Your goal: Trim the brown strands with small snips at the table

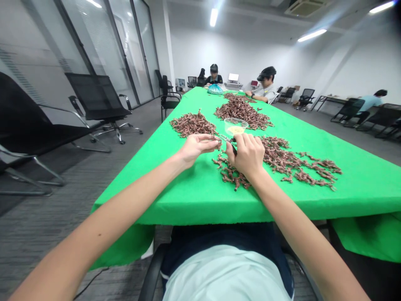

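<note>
My left hand point(197, 149) pinches a small brown branched piece point(216, 143) between its fingertips, above the green cloth. My right hand point(246, 155) curls around a small pair of metal snips point(226, 140), whose tips reach toward that piece. A clear plastic cup point(235, 126) with pale yellow bits in it stands just beyond my hands. Heaps of brown branched pieces lie on the green cloth point(328, 196): one point(192, 124) beyond my left hand, one point(241, 112) farther back, and a scattered one point(282, 159) to the right. More pieces point(232, 175) lie beneath my right wrist.
The green cloth covers a long table point(313, 196) and hangs over its near edge. Two co-workers point(266, 85) sit at the far end with a blue bag point(215, 89). Black mesh chairs point(97, 96) stand to the left; another person point(371, 104) sits at the right.
</note>
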The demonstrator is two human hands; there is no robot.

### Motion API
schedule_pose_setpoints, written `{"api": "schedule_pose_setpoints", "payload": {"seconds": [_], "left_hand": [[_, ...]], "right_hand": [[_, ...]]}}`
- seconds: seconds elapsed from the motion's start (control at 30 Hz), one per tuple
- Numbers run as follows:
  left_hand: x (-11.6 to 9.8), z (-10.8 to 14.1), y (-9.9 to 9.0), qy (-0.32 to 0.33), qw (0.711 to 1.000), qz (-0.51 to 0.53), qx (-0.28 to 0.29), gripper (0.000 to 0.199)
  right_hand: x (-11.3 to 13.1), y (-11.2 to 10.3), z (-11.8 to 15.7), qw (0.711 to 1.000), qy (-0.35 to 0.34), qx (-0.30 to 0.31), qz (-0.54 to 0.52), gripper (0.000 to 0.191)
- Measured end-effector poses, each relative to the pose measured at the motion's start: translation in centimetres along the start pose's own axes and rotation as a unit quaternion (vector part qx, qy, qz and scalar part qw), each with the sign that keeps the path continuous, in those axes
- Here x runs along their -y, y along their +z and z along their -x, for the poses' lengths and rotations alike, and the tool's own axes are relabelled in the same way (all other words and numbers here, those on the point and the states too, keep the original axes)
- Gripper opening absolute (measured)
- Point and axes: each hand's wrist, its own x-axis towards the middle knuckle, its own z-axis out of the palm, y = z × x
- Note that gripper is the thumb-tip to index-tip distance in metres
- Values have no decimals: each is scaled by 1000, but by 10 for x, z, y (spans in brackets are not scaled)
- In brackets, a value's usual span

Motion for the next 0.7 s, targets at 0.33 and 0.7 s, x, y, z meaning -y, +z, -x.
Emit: {"api": "schedule_pose_setpoints", "payload": {"seconds": [0.33, 0.7], "left_hand": [[3, -8, -5, 90, 996, -10, 8, 38], [-2, 0, 5, 111, 990, 2, 82, 28]], "right_hand": [[-3, 7, 1, 996, 69, -28, -56, 35], [-6, 6, -1, 958, 192, 28, -210, 40]]}}
